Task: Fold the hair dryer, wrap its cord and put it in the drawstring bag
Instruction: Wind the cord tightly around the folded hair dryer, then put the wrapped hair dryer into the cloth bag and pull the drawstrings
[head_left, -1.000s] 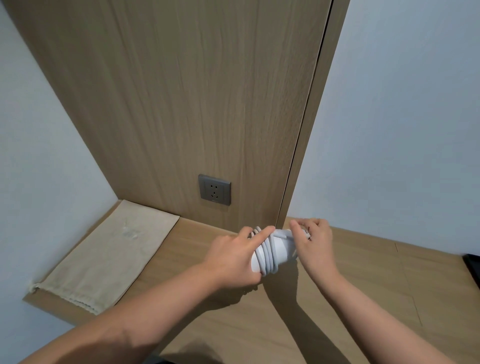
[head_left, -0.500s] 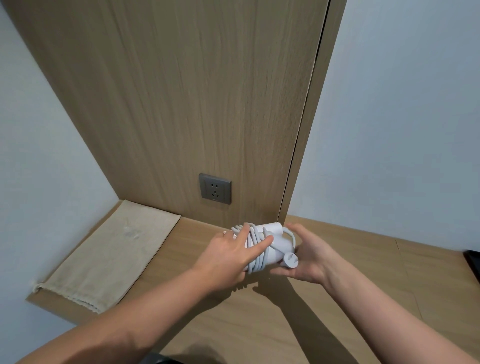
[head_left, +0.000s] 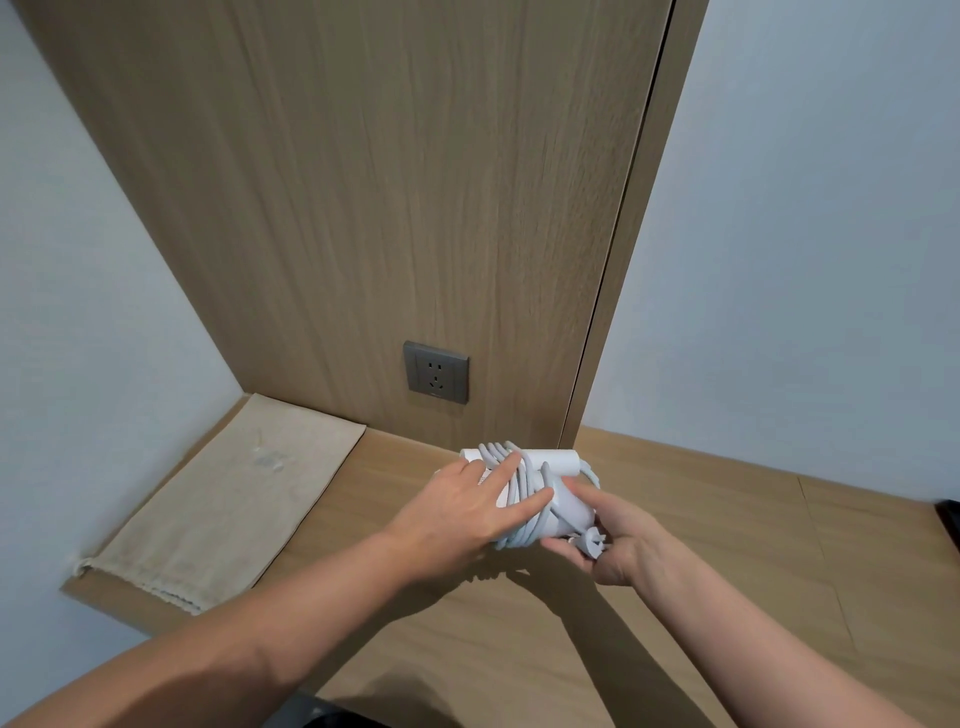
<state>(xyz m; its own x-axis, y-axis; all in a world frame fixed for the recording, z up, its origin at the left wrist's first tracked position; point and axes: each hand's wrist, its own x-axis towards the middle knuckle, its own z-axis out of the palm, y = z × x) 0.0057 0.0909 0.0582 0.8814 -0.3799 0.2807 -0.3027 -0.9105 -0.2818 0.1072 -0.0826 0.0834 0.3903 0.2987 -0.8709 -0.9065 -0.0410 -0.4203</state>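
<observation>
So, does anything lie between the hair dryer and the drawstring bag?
Nothing visible does. Only wooden counter separates the hair dryer, which the left hand presses and the right hand holds, from the drawstring bag lying flat at the left.

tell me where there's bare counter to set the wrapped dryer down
Bare counter runs between the drawstring bag and the left hand, and a wider stretch lies right of the right hand up to the dark object at the edge. Crowded: the middle, where both hands hold the hair dryer.
</observation>
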